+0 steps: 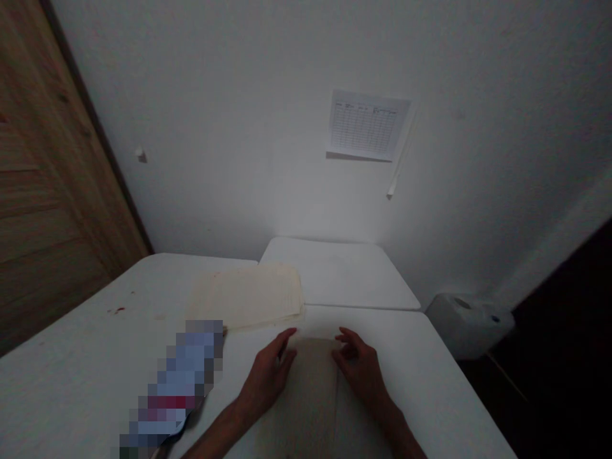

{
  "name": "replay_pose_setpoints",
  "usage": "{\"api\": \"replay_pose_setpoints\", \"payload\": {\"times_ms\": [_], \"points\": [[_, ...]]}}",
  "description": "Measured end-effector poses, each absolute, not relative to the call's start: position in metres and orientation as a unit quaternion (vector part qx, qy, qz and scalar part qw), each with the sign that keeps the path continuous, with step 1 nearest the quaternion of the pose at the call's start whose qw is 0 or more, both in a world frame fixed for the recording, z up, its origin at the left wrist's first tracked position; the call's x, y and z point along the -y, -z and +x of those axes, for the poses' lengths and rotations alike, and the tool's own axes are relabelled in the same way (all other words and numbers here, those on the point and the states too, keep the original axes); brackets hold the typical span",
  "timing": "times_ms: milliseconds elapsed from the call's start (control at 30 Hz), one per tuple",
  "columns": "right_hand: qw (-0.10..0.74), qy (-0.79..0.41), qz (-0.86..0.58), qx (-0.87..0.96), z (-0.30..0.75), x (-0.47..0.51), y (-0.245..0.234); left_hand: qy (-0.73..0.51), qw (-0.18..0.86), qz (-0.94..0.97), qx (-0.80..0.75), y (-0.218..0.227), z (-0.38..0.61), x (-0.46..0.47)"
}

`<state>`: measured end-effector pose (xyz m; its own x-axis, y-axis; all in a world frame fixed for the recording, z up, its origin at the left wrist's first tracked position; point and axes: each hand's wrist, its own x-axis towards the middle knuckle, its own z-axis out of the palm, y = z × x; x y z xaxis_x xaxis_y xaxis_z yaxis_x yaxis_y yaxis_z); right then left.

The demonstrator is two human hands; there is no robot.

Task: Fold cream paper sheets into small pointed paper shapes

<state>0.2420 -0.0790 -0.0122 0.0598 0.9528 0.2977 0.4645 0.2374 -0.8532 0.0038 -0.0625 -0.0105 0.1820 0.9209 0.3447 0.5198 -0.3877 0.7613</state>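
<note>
My left hand (266,376) lies flat with fingers stretched out on the left side of a pale beige sheet (313,395) spread on the white table (86,357). My right hand (359,366) rests on the sheet's right side, its fingers slightly curled and apart at the top edge. Just beyond the hands sits a stack of cream sheets (248,296). Neither hand grips anything.
A blurred blue, white and red object (174,389) lies left of my left arm. A second white table (339,271) stands against the wall. A printed paper (366,124) hangs on the wall. A white container (468,319) sits at the right, a wooden door (43,191) at the left.
</note>
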Motion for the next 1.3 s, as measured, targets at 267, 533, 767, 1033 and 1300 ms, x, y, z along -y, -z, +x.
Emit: {"api": "replay_pose_setpoints", "payload": {"times_ms": [267, 533, 767, 1033, 1300], "points": [[0.460, -0.400, -0.534, 0.586, 0.241, 0.090, 0.008, -0.552, 0.434, 0.553, -0.449, -0.004, 0.013, 0.066], [0.495, -0.412, -0.548, 0.533, 0.251, 0.084, 0.003, -0.451, 0.501, 0.591, -0.444, 0.004, 0.012, 0.071], [0.487, -0.478, -0.510, 0.523, 0.252, 0.086, 0.001, -0.443, 0.549, 0.552, -0.443, 0.001, 0.009, 0.067], [0.480, -0.455, -0.528, 0.533, 0.256, 0.085, 0.001, -0.446, 0.593, 0.518, -0.426, -0.002, 0.010, 0.069], [0.470, -0.517, -0.483, 0.528, 0.247, 0.093, -0.002, -0.450, 0.592, 0.529, -0.409, -0.002, 0.010, 0.069]]}}
